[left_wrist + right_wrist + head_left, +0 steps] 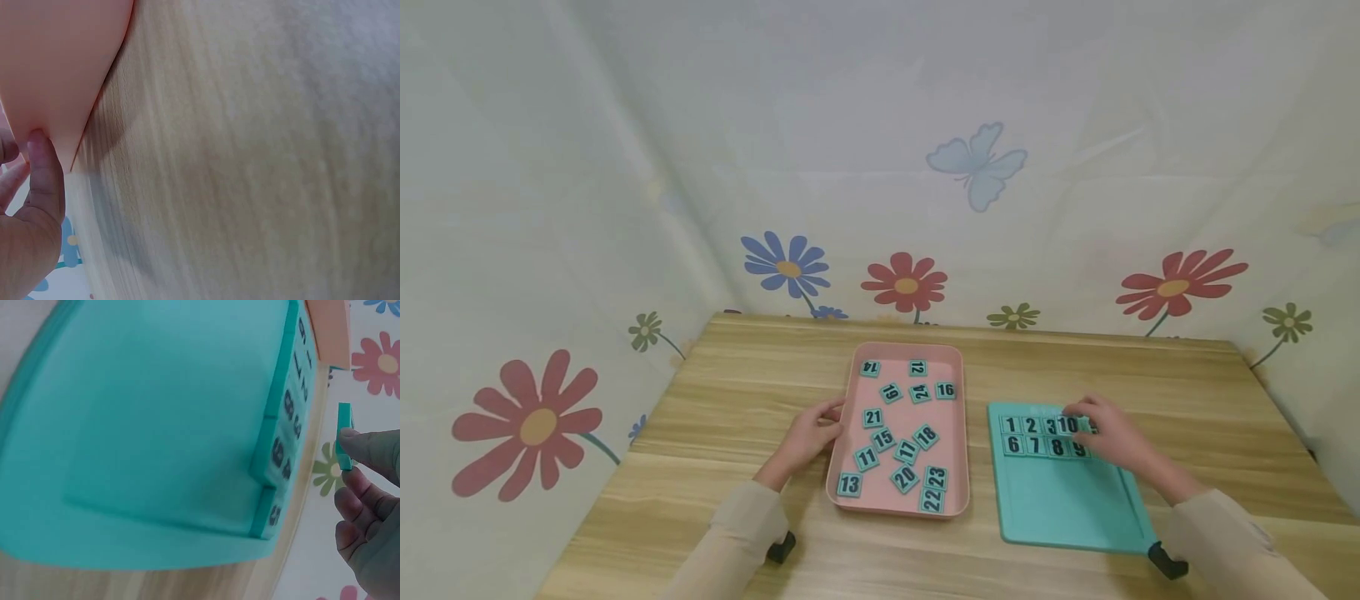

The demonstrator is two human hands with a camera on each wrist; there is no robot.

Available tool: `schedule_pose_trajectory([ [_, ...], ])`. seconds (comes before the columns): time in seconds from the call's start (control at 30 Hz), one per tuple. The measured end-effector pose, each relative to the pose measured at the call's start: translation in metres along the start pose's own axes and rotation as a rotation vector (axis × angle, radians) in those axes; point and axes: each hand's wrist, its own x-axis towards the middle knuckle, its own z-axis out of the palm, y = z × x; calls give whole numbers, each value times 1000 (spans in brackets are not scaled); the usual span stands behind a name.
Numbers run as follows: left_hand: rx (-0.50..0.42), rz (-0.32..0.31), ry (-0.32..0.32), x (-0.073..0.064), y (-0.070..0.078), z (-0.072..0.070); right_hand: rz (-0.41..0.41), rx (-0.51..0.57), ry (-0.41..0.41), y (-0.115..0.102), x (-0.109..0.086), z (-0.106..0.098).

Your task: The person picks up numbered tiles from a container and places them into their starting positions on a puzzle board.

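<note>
Between the thumb and fingers of my right hand (1112, 435) is a small teal tile numbered 10 (1067, 426), seen edge-on in the right wrist view as a teal tile (344, 415). It is held above the teal board (1067, 508), whose far part carries two rows of number tiles, 1 to 9. My hand and the held tile partly cover the upper row in the head view. At the left, my left hand (808, 433) grips the side wall of the pink tray (898, 510), thumb (44, 169) against its outside. Number tiles, such as 21 (873, 417), lie scattered in the tray.
Tray and board stand side by side on a wooden table (760, 375), a narrow strip of wood between them. A pale curtain (850, 167) with printed flowers and a butterfly hangs behind the table and at its left.
</note>
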Motion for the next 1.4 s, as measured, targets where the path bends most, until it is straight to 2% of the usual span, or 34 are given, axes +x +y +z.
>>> schedule_pose_trajectory([
  [0.23,7,3,9,0,0,0,34,-59,-8,17,-12,0],
  [0.47,19,10,7,-1,-1,-1,118,-80,-43,30,-23,0],
  [0.8,16,15,5,0,-2,-1,141,-131,-83,34,-32,-1],
  [1.2,17,4,11,-2,1,-1,221,-121,-81,31,-31,4],
  [1.4,21,3,11,-2,2,-1,212,-120,-54,32,-32,6],
])
